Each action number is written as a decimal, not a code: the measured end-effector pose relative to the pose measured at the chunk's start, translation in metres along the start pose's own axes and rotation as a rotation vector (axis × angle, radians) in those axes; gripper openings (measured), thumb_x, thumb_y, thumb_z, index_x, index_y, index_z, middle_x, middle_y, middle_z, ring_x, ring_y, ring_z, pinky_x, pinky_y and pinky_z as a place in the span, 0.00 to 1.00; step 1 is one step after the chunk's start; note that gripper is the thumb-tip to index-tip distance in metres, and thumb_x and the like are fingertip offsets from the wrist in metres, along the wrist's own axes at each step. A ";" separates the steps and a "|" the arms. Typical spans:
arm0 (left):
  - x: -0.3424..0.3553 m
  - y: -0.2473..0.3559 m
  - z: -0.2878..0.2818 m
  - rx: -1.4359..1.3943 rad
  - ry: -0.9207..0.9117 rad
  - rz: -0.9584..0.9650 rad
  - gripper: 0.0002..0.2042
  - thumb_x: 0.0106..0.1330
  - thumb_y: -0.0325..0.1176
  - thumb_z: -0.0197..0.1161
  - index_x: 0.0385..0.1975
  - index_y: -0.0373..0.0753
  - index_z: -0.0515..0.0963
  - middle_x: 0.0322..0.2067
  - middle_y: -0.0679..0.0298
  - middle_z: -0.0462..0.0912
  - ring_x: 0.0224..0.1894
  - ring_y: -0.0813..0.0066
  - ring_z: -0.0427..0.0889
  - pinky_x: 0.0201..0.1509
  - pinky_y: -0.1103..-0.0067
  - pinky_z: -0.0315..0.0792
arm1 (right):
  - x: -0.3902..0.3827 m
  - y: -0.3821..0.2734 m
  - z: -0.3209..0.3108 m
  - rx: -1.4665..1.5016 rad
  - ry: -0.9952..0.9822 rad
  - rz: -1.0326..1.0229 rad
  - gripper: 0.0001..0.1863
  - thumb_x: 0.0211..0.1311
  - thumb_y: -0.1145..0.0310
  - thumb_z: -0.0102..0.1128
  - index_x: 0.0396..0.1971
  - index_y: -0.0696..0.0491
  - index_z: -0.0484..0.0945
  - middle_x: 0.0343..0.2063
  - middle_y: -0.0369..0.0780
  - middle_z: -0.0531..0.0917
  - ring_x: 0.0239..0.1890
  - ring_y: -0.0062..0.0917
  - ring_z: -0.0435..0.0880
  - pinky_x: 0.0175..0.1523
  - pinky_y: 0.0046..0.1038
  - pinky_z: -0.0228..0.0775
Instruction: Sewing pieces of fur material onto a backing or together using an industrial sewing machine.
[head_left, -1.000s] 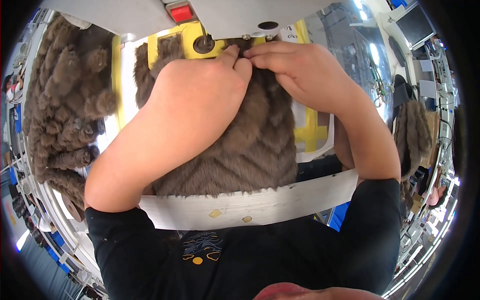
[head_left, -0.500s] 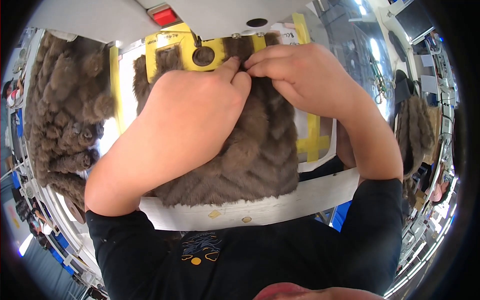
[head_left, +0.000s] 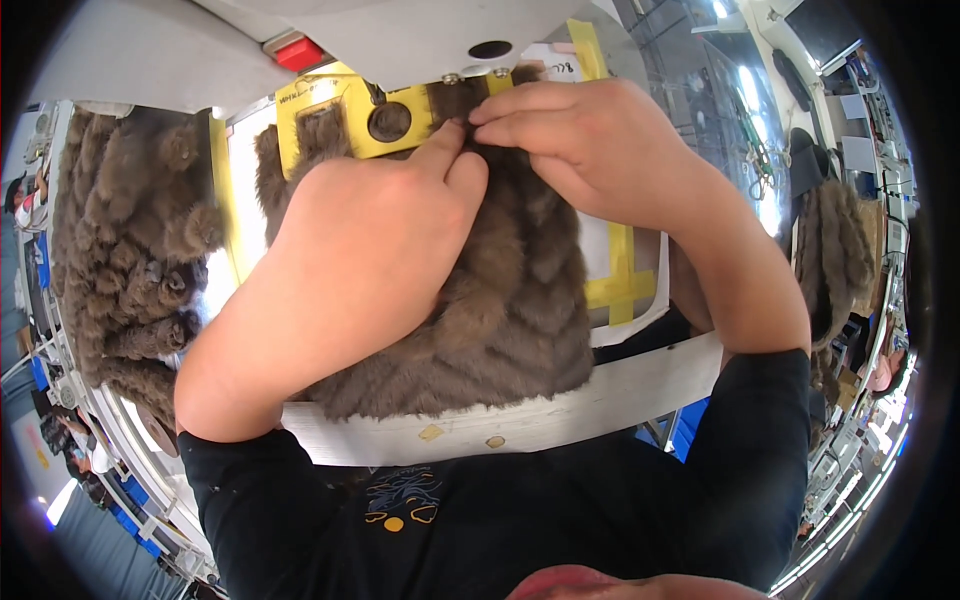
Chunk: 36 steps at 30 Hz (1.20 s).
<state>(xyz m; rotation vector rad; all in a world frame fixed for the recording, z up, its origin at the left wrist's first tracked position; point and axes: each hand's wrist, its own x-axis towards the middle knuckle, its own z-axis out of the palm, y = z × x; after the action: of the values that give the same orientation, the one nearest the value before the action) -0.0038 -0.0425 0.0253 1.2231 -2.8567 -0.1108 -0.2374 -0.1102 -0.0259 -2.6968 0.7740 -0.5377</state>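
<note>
A brown fur piece point(head_left: 520, 330) with a chevron-like pile lies in front of me, its near edge over a white board. Along its far edge sits a yellow template frame point(head_left: 405, 140) with cut-outs that show fur. My left hand point(head_left: 375, 240) rests on the fur, its fingers curled and its index tip at the fur by the template. Close to that tip, the fingers of my right hand point(head_left: 590, 150) pinch down on the same fur. The exact grip of both hands is partly hidden. Above them is a pale machine head point(head_left: 400, 40) with a red switch point(head_left: 297, 53).
Piled brown fur pieces point(head_left: 140, 200) lie on the left. More fur point(head_left: 835, 250) hangs at the right. Yellow tape point(head_left: 620, 285) marks a white sheet. The white board point(head_left: 560, 415) runs along the near side. Other people are visible at the far left and right rims.
The fur piece, template and both hands have shifted slightly left in the picture. The machine head has also moved a little left and up. Both hands keep their hold.
</note>
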 end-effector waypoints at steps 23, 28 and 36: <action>-0.047 0.047 0.012 -0.270 0.069 -0.025 0.15 0.54 0.39 0.77 0.23 0.38 0.76 0.30 0.59 0.77 0.41 0.56 0.80 0.64 0.60 0.71 | 0.003 0.008 -0.023 -0.098 -0.076 0.067 0.09 0.57 0.72 0.56 0.30 0.53 0.87 0.33 0.43 0.87 0.40 0.42 0.88 0.44 0.40 0.81; -0.018 0.061 0.018 -0.370 0.143 0.047 0.15 0.48 0.33 0.78 0.21 0.38 0.74 0.27 0.60 0.75 0.38 0.56 0.80 0.62 0.60 0.72 | -0.009 0.016 -0.040 -0.197 -0.053 0.177 0.10 0.56 0.71 0.56 0.27 0.55 0.87 0.29 0.50 0.86 0.38 0.47 0.87 0.43 0.44 0.81; 0.008 0.080 0.024 -0.341 0.171 0.045 0.15 0.50 0.34 0.76 0.22 0.36 0.73 0.22 0.56 0.74 0.34 0.49 0.78 0.50 0.63 0.72 | -0.014 0.021 -0.059 -0.106 -0.109 0.320 0.09 0.56 0.71 0.56 0.26 0.55 0.86 0.32 0.46 0.87 0.40 0.46 0.85 0.45 0.45 0.79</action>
<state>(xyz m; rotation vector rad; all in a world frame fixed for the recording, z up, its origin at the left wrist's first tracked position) -0.0690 0.0079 0.0081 1.0443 -2.5783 -0.4484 -0.2827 -0.1298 0.0153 -2.5925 1.2022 -0.2776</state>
